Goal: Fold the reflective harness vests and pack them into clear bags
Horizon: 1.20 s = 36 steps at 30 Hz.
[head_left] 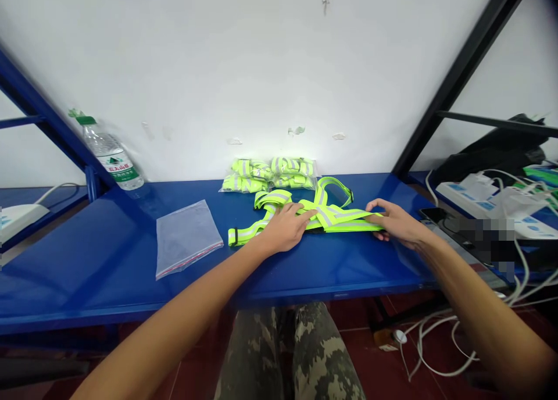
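A neon-yellow reflective vest (332, 215) made of straps with silver stripes lies on the blue table in front of me. My left hand (285, 228) rests flat on its left part, fingers stretched out over the straps. At the right end, my right hand (392, 222) pinches the strap ends between thumb and fingers. One strap with a black buckle sticks out to the left, and another loops up behind the middle. Left of the vest lies a clear zip bag (187, 237), flat on the table.
Several clear bags of folded yellow vests (270, 176) stand against the wall. A water bottle (115, 156) leans at the back left. On the right are a power strip (497, 208), a phone (436, 215) and white cables (421, 342) hanging to the floor.
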{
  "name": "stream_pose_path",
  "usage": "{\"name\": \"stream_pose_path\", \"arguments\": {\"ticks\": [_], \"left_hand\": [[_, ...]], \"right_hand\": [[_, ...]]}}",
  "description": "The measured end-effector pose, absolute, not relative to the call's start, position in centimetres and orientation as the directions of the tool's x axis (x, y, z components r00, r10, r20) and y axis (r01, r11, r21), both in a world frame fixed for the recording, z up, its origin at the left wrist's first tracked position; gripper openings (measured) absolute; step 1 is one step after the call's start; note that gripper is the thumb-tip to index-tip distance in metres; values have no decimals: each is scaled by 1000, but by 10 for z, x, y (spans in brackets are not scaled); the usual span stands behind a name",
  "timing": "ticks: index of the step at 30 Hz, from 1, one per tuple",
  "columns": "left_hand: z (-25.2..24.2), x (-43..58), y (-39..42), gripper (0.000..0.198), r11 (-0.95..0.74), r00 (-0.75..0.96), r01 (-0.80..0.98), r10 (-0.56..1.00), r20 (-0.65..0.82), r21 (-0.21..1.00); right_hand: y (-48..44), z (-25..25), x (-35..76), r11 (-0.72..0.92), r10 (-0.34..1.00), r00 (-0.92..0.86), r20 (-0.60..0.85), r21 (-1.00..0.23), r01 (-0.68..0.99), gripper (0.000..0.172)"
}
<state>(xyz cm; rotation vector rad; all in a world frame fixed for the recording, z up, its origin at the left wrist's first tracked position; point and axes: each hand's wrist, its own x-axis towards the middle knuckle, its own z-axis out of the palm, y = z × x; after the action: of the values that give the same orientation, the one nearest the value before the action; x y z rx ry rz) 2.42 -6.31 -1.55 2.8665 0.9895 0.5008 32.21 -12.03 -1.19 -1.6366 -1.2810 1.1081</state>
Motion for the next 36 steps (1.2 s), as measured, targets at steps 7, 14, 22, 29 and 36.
{"name": "stream_pose_path", "arguments": {"ticks": [7, 14, 22, 29, 36], "left_hand": [[-17, 33, -76, 44, -711, 652, 670, 701, 288, 215], [-15, 32, -71, 41, -688, 592, 662, 724, 355, 298], [14, 34, -50, 39, -768, 481, 530, 622, 618, 360], [55, 2, -31, 45, -687, 220, 695, 483, 847, 211], [58, -15, -23, 58, -664, 187, 712, 493, 849, 229]], "right_hand": [[-123, -1, 308, -239, 967, 67, -245, -967, -86, 41], [-118, -12, 294, -31, 985, 166, 44, -904, 426, 46], [-93, 19, 264, 329, 941, -320, 108, -516, 791, 41], [-91, 57, 284, 233, 965, -81, 250, -674, 700, 43], [-99, 84, 291, 202, 945, 185, 271, -925, 323, 41]]}}
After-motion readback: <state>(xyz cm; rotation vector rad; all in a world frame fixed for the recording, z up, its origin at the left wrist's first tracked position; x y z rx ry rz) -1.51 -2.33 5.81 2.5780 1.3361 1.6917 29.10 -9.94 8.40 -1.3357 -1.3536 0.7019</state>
